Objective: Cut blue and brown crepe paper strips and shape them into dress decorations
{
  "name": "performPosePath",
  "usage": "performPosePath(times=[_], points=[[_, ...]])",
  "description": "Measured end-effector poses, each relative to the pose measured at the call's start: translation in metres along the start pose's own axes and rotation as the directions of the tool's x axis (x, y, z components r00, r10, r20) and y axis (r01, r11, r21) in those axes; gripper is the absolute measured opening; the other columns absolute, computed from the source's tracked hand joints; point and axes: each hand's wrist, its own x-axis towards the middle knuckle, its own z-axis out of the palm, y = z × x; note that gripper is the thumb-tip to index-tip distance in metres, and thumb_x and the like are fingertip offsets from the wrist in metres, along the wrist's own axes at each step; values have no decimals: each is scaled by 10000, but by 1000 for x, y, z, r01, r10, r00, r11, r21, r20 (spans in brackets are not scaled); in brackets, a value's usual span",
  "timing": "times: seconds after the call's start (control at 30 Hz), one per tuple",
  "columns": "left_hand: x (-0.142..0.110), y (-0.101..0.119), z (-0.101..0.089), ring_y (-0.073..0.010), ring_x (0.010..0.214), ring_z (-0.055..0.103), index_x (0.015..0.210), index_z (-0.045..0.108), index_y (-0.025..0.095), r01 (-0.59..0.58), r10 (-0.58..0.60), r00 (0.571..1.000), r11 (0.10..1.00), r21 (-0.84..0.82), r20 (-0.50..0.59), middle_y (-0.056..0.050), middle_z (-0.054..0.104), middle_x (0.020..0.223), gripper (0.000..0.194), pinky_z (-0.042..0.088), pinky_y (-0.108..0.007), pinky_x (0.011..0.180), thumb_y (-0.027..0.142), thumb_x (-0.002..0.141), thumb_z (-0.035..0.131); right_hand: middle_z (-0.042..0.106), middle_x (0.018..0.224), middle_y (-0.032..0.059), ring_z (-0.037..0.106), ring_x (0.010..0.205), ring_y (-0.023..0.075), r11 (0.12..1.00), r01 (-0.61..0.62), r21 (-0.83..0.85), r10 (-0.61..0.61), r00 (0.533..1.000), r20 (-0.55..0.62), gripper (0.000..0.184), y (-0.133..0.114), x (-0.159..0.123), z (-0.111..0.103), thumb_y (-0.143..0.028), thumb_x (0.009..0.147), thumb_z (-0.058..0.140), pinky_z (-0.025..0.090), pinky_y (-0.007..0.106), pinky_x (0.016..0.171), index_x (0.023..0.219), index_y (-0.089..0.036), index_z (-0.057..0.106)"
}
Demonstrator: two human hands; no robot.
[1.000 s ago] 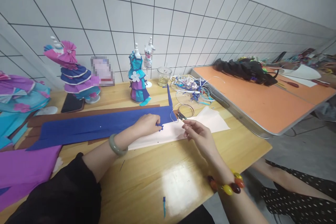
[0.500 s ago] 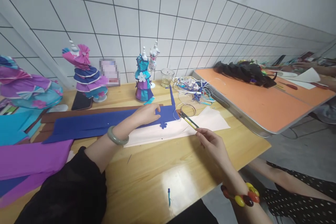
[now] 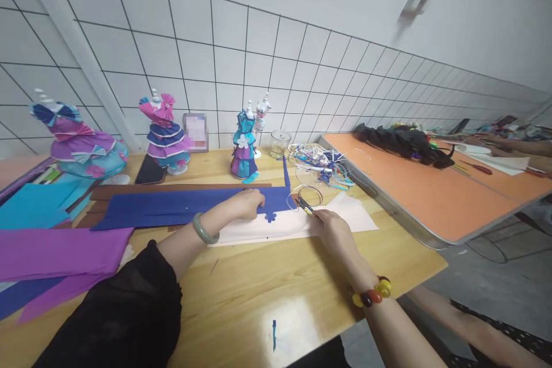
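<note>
My left hand rests on a long strip of dark blue fabric, its fingers curled in. What they hold, if anything, is hidden. A jade-green bangle circles that wrist. My right hand grips a slim black-and-yellow tool, its tip pointing away to the left; its exact kind is unclear. Just right of my left hand lies a small blue flower cutout, over the edge of a pale pink fabric piece. Near the tool's tip are thin hoops of wire or cord.
Dressed miniature mannequins stand along the tiled wall, beside a glass cup and tangled ribbon scraps. Purple fabric lies left; a phone lies behind. An orange table adjoins on the right. Another person's arm shows lower right.
My right hand has moved forward and left along the tool, gripping nearer its tip. My left hand's fingers have curled closer together. The view has shifted slightly.
</note>
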Motion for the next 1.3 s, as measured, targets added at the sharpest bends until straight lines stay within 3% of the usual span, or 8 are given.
performPosePath(times=[0.23, 0.57, 1.0, 1.17, 1.3], points=[[-1, 3, -4, -189, 789, 562, 841, 658, 173, 11, -10, 1000, 999, 31, -26, -81, 643, 865, 378, 398, -252, 665, 9, 581, 437, 666, 847, 103, 583, 816, 212, 997, 14, -76, -15, 1000, -4, 210, -1, -2, 7, -130, 812, 426, 393, 290, 710, 835, -165, 631], [2, -6, -8, -169, 726, 555, 783, 662, 184, -12, 7, 997, 998, -57, -81, -57, 661, 834, 259, 393, -259, 657, 117, 652, 449, 674, 913, 83, 594, 835, 207, 998, 30, -59, -32, 999, -28, 240, 10, -4, 16, -138, 811, 419, 410, 291, 722, 897, -187, 638], [-7, 12, -17, -168, 689, 546, 666, 648, 191, -19, 27, 999, 979, -202, 34, -40, 629, 705, 102, 363, -251, 613, 229, 638, 558, 666, 979, 81, 596, 872, 221, 999, 22, 30, -22, 1000, -15, 250, 11, -6, 11, -183, 831, 405, 434, 315, 755, 932, -178, 634], [-2, 8, -14, -161, 689, 544, 720, 633, 182, -50, 54, 997, 997, -67, 58, -47, 632, 774, 178, 348, -252, 581, 298, 726, 498, 662, 999, 91, 609, 899, 217, 989, -19, 146, 30, 997, -75, 264, 17, -8, 15, -219, 846, 395, 458, 326, 801, 966, -164, 624], [7, 3, -3, -168, 730, 547, 722, 592, 190, -8, 7, 999, 999, 32, 31, -31, 621, 803, 182, 350, -250, 584, 358, 722, 522, 661, 1003, 102, 615, 913, 215, 976, -16, 217, 43, 992, -120, 271, 24, -9, 19, -251, 862, 386, 471, 348, 831, 959, -163, 623]])
